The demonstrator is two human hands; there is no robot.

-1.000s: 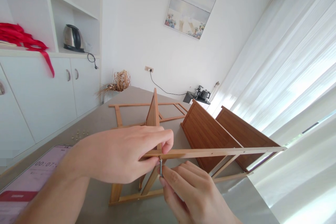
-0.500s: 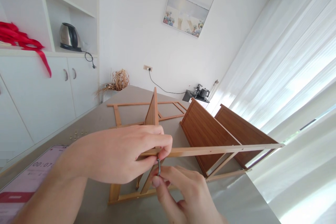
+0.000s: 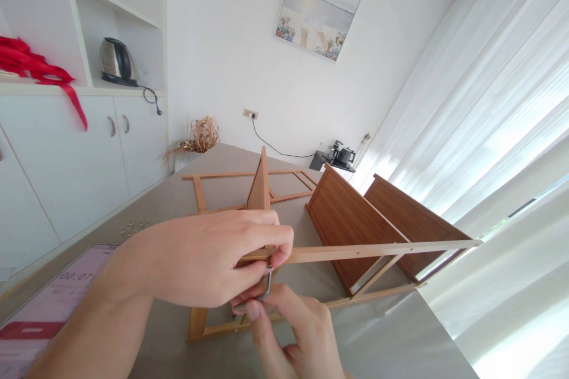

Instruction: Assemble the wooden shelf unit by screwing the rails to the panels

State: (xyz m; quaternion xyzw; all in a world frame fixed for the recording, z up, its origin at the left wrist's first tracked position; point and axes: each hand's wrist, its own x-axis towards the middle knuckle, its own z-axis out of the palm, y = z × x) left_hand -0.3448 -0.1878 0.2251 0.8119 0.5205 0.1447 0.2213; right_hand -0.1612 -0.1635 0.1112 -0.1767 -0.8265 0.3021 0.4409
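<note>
My left hand is closed over the near rail of a wooden side frame, its thumb and index finger pinching around the rail. Between finger and thumb, the short end of a hex key meets a small bolt head at the rail. My right hand pinches the long arm of that hex key between thumb and index finger. Brown wooden shelf boards stand joined to the frame on the right. Behind my left hand another board rises on edge. My fingers hide part of the joint.
A second wooden frame lies flat on the grey table farther back. Several small screws lie on the left, near a phone showing a timer. A white cabinet stands at the left, curtains at the right.
The hex key has turned, its long arm swinging leftward and now pointing to the left. My right hand has moved slightly left with it; my left hand stays on the rail.
</note>
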